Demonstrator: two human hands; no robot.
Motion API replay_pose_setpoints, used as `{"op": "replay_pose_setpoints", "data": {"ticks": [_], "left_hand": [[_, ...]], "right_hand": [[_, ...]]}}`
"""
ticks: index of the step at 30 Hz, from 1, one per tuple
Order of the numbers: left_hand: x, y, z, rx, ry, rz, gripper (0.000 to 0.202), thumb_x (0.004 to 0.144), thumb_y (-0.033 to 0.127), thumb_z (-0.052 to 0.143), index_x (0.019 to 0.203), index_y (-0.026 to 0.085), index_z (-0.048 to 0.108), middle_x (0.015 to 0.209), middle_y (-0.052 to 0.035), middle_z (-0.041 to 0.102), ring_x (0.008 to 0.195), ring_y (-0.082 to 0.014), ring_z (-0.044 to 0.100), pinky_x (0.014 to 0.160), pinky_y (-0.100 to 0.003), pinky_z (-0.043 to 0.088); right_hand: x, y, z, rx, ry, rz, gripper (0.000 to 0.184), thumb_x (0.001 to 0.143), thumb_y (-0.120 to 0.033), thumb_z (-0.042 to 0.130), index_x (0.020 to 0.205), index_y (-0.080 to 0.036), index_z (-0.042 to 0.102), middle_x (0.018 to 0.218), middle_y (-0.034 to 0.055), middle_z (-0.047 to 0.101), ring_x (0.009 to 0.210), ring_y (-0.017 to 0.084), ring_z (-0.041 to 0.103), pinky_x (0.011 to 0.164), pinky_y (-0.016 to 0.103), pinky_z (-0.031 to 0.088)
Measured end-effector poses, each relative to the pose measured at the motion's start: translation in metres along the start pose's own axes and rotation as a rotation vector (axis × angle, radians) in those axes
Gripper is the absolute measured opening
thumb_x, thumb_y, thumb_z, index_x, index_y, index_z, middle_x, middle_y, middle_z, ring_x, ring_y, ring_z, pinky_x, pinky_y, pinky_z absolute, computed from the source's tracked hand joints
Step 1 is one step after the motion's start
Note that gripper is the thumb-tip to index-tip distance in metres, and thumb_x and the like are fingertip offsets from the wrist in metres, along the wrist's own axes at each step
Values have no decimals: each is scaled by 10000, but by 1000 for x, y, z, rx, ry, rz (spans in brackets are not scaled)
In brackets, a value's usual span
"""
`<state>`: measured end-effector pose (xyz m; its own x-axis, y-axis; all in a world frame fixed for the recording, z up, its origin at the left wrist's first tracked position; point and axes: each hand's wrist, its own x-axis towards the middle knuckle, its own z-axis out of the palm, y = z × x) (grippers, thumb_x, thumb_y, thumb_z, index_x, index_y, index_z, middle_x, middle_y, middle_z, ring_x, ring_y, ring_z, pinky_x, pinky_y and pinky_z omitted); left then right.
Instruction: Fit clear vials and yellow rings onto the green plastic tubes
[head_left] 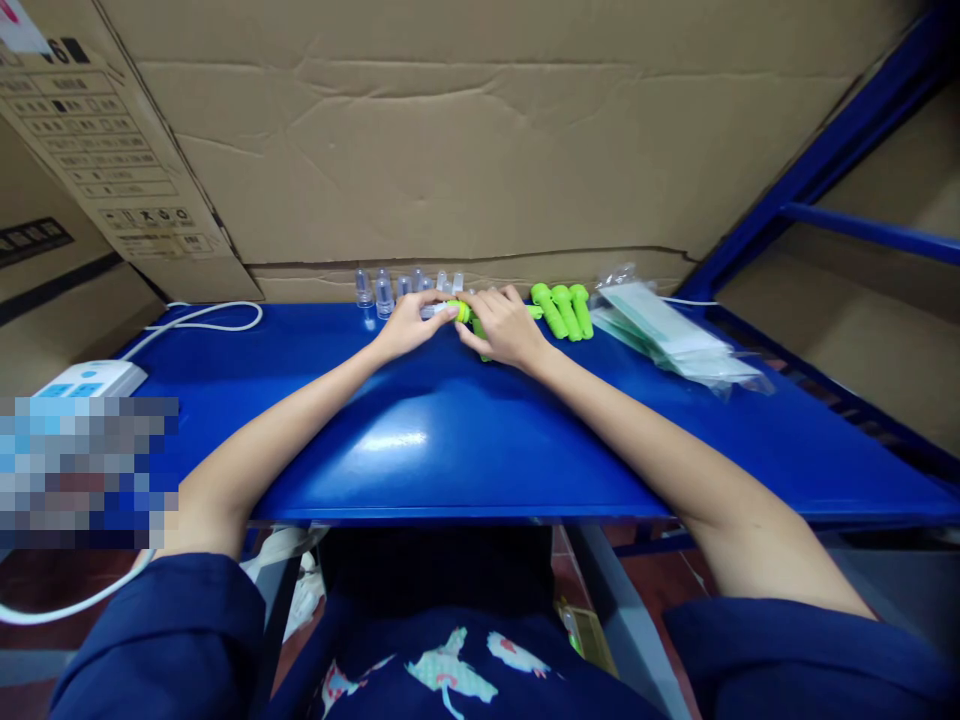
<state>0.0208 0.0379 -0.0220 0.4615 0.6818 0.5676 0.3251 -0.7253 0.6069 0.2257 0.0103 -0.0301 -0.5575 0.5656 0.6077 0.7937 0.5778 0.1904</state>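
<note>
My left hand [409,325] is closed around a small clear plastic piece [433,311], its fingers partly hiding it. At the right end of that piece is a yellow-green round part [459,311], which the fingers of my right hand [504,328] grip. The two hands almost meet above the table. Partly hidden under and behind my right hand are more bright green plastic parts [534,312]. Several clear plastic bottle-shaped covers [384,292] stand upright behind my left hand. To the right of my right hand lie three bright green torch-shaped pieces [564,312], side by side.
The blue table [465,440] ends at a cardboard wall [480,150]. Clear plastic bags with pale sheets [675,330] lie on the right. A white power strip [97,378] with a looping cable [217,312] sits at the left. A blue metal frame [810,140] rises at the right.
</note>
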Motion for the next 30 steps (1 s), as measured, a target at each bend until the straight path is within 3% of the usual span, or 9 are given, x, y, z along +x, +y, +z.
{"op": "replay_pose_setpoints", "data": {"ticks": [20,30], "left_hand": [[-2,5,4,-17,24,-12,348,917,392,626,1100,125,753,1149,-117,773,1090,-249,716,1014,-345,512],[-3,5,3,-30,14,-10,329,915,381,632,1096,136,756,1157,-115,771,1104,-245,715,1033,-357,511]], "right_hand": [[0,0,7,56,55,25,455,914,-280,462,1296,-84,611,1080,186,697,1022,323,595,898,439,372],[-1,-1,7,99,58,48,449,959,-296,401,1298,-91,614,1082,184,716,1028,315,622,911,443,383]]}}
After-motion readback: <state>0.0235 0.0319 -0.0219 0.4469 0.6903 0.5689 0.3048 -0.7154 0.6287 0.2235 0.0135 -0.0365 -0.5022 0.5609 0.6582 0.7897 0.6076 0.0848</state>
